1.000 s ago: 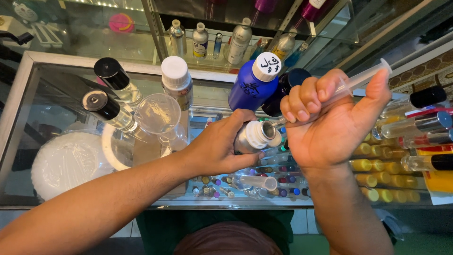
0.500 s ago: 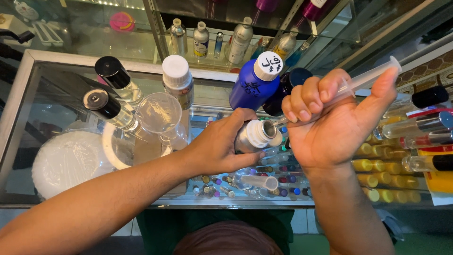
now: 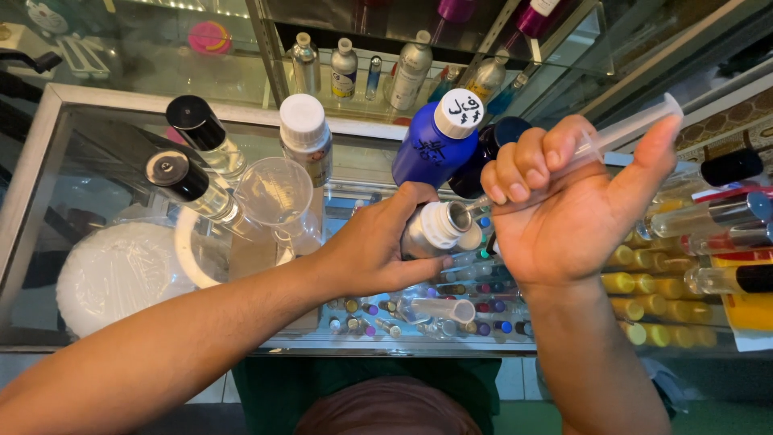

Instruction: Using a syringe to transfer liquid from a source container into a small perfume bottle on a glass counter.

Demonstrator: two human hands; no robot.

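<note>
Nothing moved | 1 syringe (image 3: 596,141) | 1 open bottle (image 3: 435,228) | 2 hands

Glass display counter (image 3: 48,161) under a blue bottle (image 3: 431,149), white-capped bottle (image 3: 306,133), black-capped bottles (image 3: 197,129).

Left hand (image 3: 378,250) gripping small silver bottle (image 3: 431,231), right hand (image 3: 564,209) holding clear syringe (image 3: 600,141) at its mouth

One view only, from a camera worn on the person's head; it faces almost straight down, close over the glass counter (image 3: 48,153); both forearms enter from the bottom edge; the left hand (image 3: 378,250) and right hand (image 3: 564,209) fill the middle, very near the lens.
</note>
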